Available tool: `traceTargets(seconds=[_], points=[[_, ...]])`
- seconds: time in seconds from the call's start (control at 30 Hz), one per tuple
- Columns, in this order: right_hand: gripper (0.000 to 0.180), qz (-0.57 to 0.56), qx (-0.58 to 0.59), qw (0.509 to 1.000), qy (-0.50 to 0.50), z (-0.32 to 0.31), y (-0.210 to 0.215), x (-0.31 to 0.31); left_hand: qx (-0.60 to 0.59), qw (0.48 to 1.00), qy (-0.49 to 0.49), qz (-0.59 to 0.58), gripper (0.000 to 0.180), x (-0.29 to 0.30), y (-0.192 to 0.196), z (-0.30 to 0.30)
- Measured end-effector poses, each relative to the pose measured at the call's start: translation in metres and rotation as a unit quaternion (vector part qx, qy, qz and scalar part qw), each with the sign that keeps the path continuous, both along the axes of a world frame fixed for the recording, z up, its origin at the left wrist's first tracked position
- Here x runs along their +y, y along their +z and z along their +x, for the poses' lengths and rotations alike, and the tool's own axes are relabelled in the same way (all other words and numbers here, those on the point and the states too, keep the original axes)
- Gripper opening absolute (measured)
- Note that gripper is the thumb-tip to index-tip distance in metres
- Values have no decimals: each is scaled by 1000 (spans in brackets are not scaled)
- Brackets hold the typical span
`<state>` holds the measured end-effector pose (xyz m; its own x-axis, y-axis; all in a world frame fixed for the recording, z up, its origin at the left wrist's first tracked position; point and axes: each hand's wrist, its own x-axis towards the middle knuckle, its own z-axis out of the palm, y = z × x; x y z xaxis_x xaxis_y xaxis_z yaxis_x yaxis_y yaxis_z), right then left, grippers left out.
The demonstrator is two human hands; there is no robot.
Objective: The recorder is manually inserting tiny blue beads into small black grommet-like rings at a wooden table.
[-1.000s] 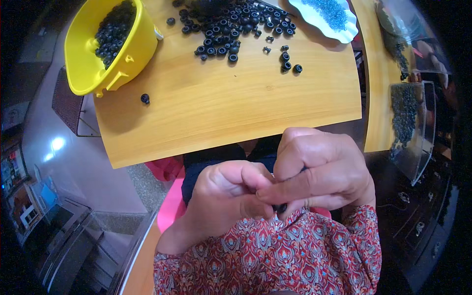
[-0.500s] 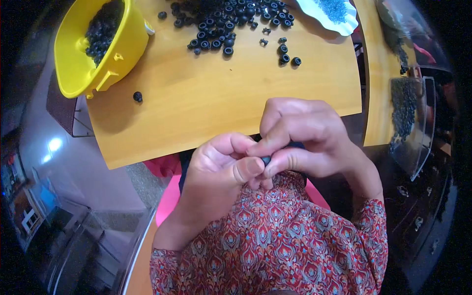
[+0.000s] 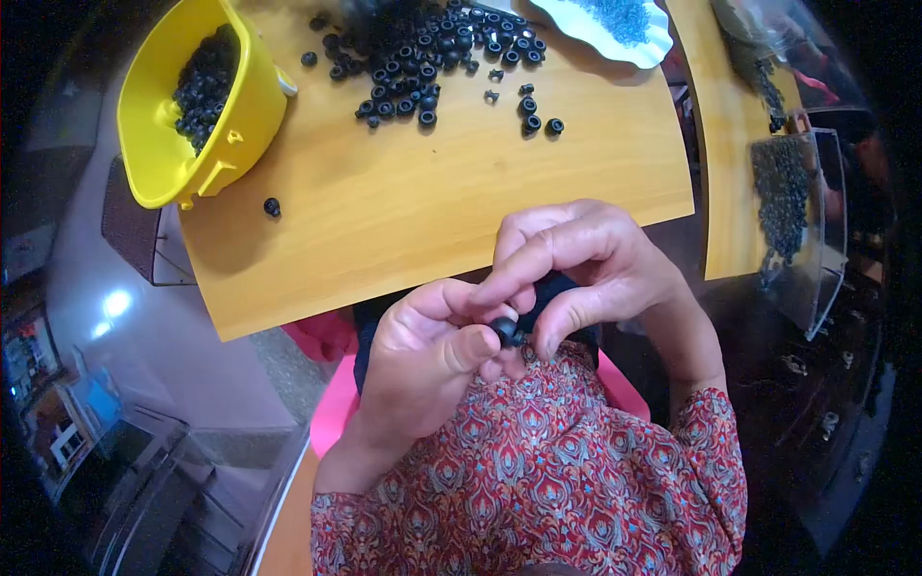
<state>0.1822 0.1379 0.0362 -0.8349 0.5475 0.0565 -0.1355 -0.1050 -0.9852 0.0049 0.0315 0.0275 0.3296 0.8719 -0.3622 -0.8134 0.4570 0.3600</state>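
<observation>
A small black ring-shaped part (image 3: 507,332) is pinched between both hands, close to the body and below the near edge of the wooden board (image 3: 403,206). The left hand (image 3: 427,350) is curled, its thumb pressed against the part from the left; the remaining fingers are folded under and mostly hidden. The right hand (image 3: 586,264) is arched over it, thumb and forefinger closed on the part from the right. Only the part's upper face is seen; whether it is one piece or two joined cannot be told.

On the far side of the board a heap of black rings (image 3: 423,48) is spread, its top cut off by the picture's edge. A single black ring (image 3: 272,206) lies apart near the left edge. A yellow bowl (image 3: 158,144) holding more black pieces overhangs the board's left corner. A white scalloped dish (image 3: 615,34) with bluish contents is partly cut off at the top. At the right, a clear plastic tray (image 3: 802,226) of dark pieces is distorted by the lens rim; its contents are hard to make out. Patterned red sleeves (image 3: 538,480) cover both forearms.
</observation>
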Motion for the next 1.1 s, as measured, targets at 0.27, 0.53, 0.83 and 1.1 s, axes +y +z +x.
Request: traceTargets(seconds=[0.27, 0.53, 0.83, 1.1], points=[[33, 200, -6, 971, -131, 5, -4, -11, 43, 997, 54, 25, 25, -5, -1, 6], [23, 336, -82, 917, -198, 1, 3, -30, 233, 965, 91, 80, 23, -8, 1, 9], [18, 290, -44, 932, -212, -6, 0, -36, 312, 929, 114, 165, 22, -12, -4, 6], [13, 56, -46, 977, -201, -8, -2, -44, 563, 764, 141, 284, 29, -2, 0, 3]])
